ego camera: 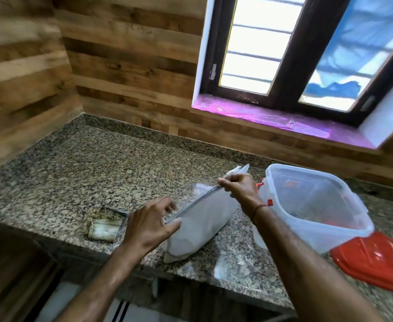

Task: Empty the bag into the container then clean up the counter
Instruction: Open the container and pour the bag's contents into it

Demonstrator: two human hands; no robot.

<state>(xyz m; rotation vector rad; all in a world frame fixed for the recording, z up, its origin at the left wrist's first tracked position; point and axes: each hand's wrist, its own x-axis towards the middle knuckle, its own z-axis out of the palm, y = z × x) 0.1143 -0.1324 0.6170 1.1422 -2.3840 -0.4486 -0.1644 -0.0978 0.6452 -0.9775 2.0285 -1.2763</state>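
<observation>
currently the bag [200, 228], a clear zip pouch about half full of pale, powdery contents, lies on its side on the granite counter [86, 173], just left of the container [318, 238]. its sealed top edge is raised and runs diagonally between your two hands. your left hand [149, 224] pinches the near end of that edge, thumb against the strip and the other fingers curled above it. your right hand [239, 189] pinches the far end, fingers closed on the strip, and a corner of the pouch sticks up past the knuckles. whether the zip is parted at any point cannot be told from this view.

the container is translucent plastic with red latches. it stands open and upright, touching or very nearly touching the bag's far end. the red lid [374, 263] lies flat on the counter against the container's near right side. a small, frayed bundle [103, 228] rests near the counter's front edge, left of your left hand.
</observation>
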